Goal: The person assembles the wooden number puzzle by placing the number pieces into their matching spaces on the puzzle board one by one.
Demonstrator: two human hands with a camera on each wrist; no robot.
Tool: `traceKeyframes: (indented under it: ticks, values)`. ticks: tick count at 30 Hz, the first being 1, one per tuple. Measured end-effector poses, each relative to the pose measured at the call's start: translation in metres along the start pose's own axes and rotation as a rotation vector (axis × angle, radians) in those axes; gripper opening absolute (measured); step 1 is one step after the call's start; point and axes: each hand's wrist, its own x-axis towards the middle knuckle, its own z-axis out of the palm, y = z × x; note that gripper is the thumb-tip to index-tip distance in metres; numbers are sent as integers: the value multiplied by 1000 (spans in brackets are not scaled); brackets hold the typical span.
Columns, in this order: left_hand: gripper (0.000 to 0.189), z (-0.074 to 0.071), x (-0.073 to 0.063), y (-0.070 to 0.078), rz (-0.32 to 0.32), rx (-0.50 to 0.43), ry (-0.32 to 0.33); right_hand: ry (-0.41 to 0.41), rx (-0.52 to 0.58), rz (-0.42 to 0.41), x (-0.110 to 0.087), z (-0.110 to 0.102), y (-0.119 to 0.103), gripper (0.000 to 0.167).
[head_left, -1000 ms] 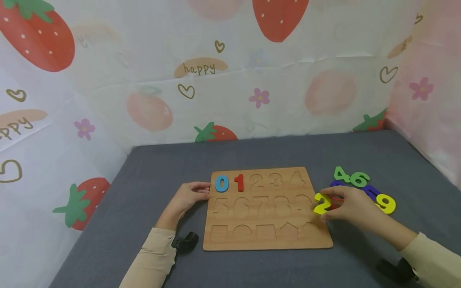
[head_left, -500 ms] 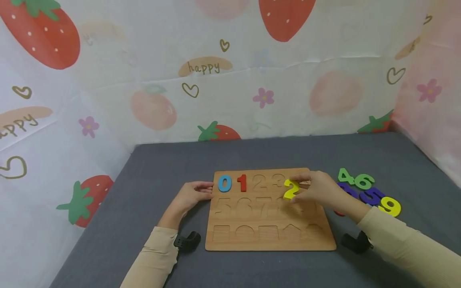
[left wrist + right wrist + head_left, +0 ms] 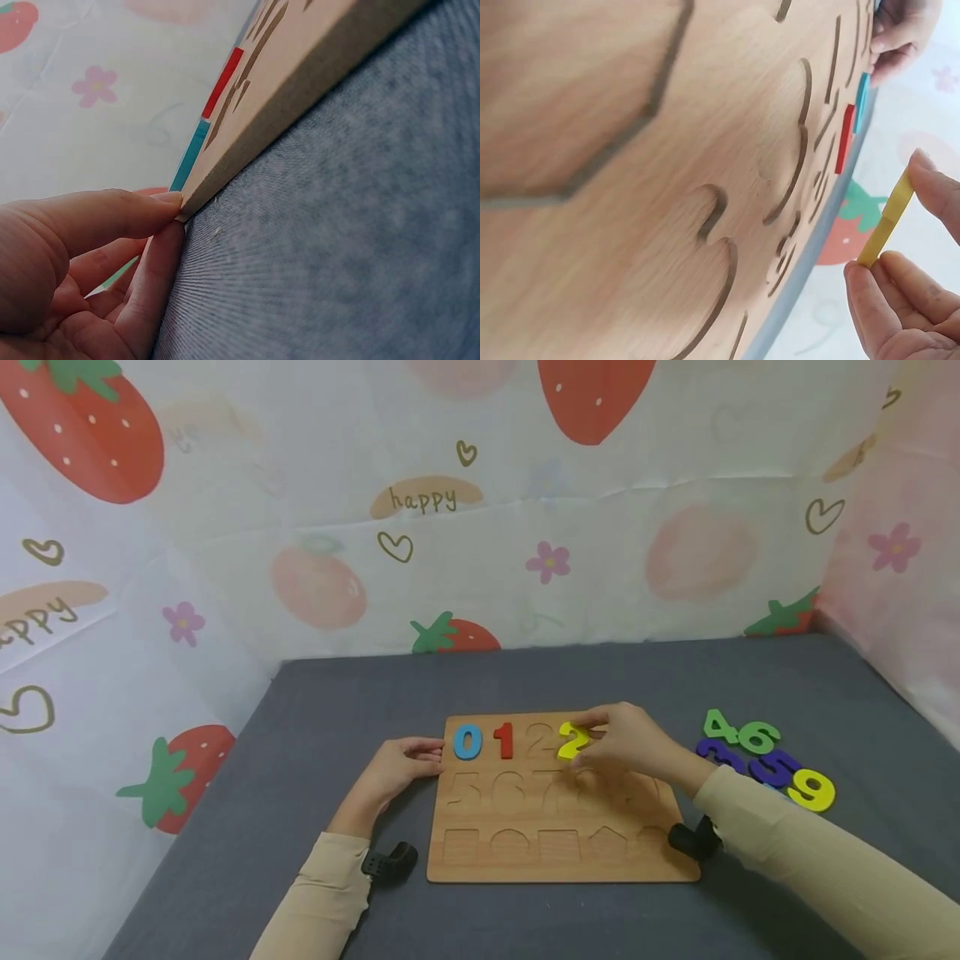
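A wooden number puzzle board (image 3: 525, 864) lies on the grey cloth, with cut-out recesses in rows. At its top left, a blue 0 (image 3: 467, 742) and a red 1 (image 3: 503, 741) sit in their recesses. My left hand (image 3: 395, 771) pinches the board's left edge between thumb and fingertips, near the blue 0. My right hand (image 3: 633, 745) pinches a yellow number 2 (image 3: 572, 742) over the top row, just right of the 2-shaped recess. In the right wrist view the yellow 2 (image 3: 886, 220) shows edge-on between thumb and fingers, raised off the board.
Right of the board lie loose numbers: a green 4 (image 3: 718, 727), a green 6 (image 3: 759, 737), a purple 3 (image 3: 720, 754), a purple 5 (image 3: 776, 768) and a yellow 9 (image 3: 812, 791). A strawberry-print cloth (image 3: 585, 593) hangs behind the table.
My right hand has carried the yellow 2 leftward from the board's right edge to over the top row. My left hand has stayed at the board's left edge.
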Motion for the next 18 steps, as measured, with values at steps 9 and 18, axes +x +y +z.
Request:
traceKeyframes:
  ticks: [9,18]
  values:
    - [44,0,-1,0,7,-4,1,-19,-2,-10,20,8,-4,59]
    - [43,-1,0,-3,11,-2,3,-47,-14,-18,38,18,-11,58]
